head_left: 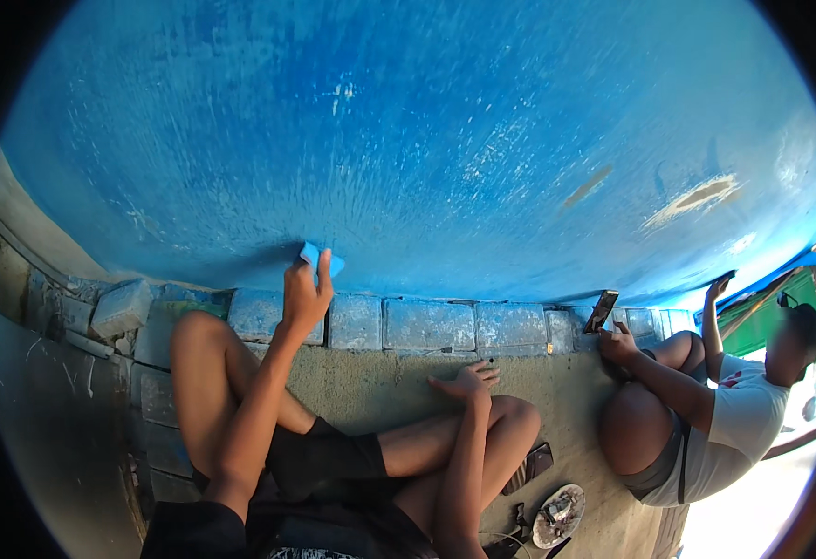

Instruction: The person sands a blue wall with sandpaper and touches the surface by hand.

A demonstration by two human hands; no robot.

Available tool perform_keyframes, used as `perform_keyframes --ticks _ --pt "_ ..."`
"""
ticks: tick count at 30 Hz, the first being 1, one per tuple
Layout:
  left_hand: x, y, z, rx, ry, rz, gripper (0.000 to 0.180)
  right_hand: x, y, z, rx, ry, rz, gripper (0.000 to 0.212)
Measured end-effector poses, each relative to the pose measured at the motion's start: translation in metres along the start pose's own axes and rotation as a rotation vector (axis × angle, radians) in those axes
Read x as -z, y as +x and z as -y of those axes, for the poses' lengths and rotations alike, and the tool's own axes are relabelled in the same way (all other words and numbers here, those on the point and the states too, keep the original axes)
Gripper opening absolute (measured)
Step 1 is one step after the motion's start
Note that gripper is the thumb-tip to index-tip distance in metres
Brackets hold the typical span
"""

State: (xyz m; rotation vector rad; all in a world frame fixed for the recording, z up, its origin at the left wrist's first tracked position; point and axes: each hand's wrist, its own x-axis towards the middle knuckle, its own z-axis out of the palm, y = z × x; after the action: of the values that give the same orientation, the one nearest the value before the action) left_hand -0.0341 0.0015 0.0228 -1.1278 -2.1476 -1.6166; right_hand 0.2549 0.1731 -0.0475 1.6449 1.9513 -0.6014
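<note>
Pinched in the fingers of my left hand [305, 296] is a small folded piece of blue sandpaper [311, 253], pressed to the lower part of the blue wall [408, 168]. Its grit side does not show. The wall's paint is scuffed with pale scratches, and a bare grey-brown patch [706, 193] shows at the right. My right hand [466, 380] hangs beside my right knee with its fingers spread, holding nothing, over the rough concrete floor.
Grey paving blocks [429, 325] line the wall's foot; a loose block [122, 308] tilts at the left. At the right a person [734, 410] sits with a phone-like object [602, 311] in one hand, the other at the wall. Beside my right leg lies a littered dish [538, 536].
</note>
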Motion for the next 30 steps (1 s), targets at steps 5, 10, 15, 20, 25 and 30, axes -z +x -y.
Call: perform_keyframes --ticks 5,10,15,20,25,30 --pt "-0.016 -0.006 0.0 -0.047 -0.048 -0.118 0.032 0.004 -0.003 0.009 -0.002 -0.188 0.075 0.154" --pt "-0.023 -0.025 0.021 -0.011 0.124 0.16 0.036 -0.006 -0.001 0.008 -0.032 -0.146 0.061 0.155" --pt "-0.023 -0.005 -0.006 0.018 -0.04 -0.01 0.033 -0.003 0.007 0.001 -0.05 -0.156 0.046 0.154" --pt "-0.017 -0.026 0.019 -0.156 0.132 -0.029 0.032 -0.003 0.003 0.015 0.032 -0.283 0.096 0.154" --pt "0.005 0.006 -0.013 0.033 -0.03 -0.053 0.031 -0.009 -0.001 0.005 0.053 -0.102 0.023 0.152" --pt "-0.01 -0.019 0.033 -0.063 0.05 -0.063 0.028 -0.002 -0.001 0.019 -0.054 -0.185 0.08 0.153"
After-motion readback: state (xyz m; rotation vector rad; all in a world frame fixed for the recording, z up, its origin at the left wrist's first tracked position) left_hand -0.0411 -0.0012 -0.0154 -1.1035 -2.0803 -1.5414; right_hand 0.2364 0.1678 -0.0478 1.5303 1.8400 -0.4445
